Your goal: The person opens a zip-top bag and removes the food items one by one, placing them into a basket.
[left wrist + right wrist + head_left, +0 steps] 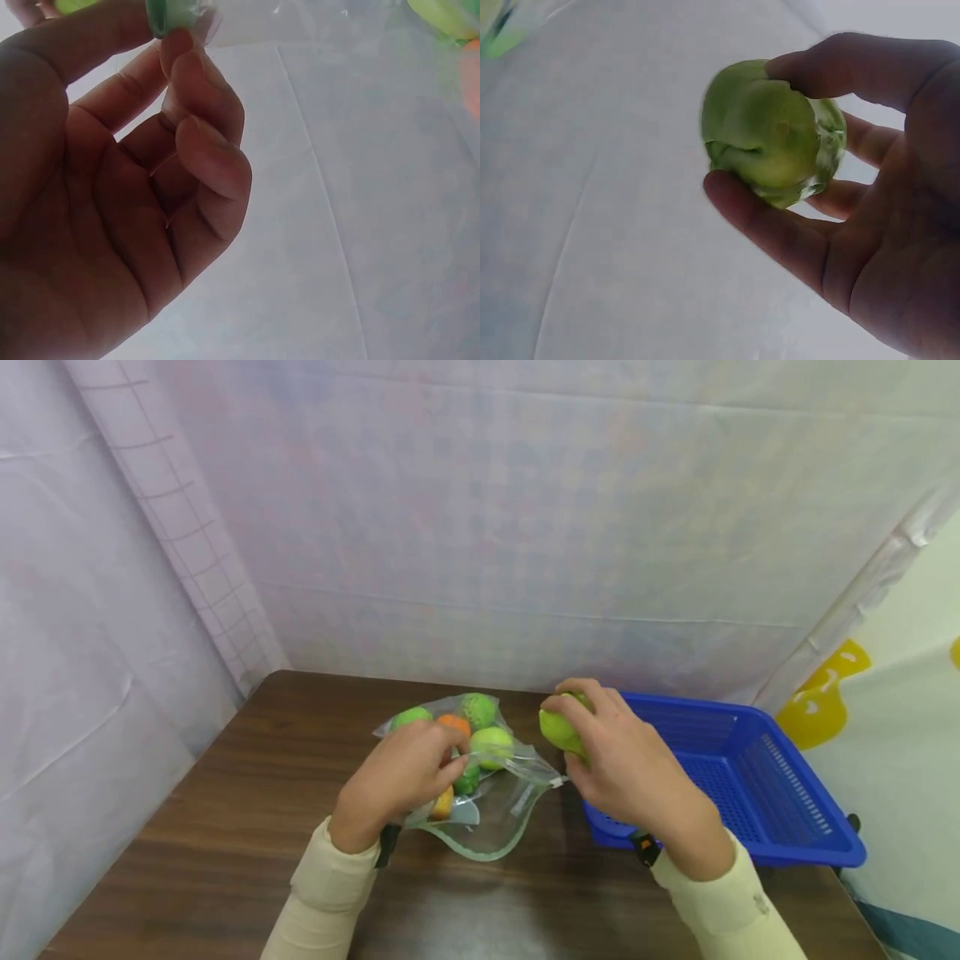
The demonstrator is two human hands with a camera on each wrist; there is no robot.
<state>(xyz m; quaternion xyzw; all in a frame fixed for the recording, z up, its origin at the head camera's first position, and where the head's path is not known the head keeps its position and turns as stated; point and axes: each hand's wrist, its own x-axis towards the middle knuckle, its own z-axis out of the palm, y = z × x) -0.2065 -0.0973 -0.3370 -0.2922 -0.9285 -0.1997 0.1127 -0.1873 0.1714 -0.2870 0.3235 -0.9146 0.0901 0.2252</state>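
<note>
Hands (408,768) (630,764) on bag (504,823), green item (558,732)

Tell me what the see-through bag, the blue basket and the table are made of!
The bag looks like thin, shiny clear plastic: it wrinkles and shows what's inside. The blue basket seems stiff, smooth plastic, with rows of holes. The table shows brown grain, maybe wood or wood-look covering.

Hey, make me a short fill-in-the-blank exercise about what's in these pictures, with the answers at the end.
1. The right hand holds a round object whose main colour is ____.
2. The clear bag that the left hand pinches lies, in the head view, to the ____ of the basket.
3. The colour of the basket is ____.

Missing words: green; left; blue.
</note>
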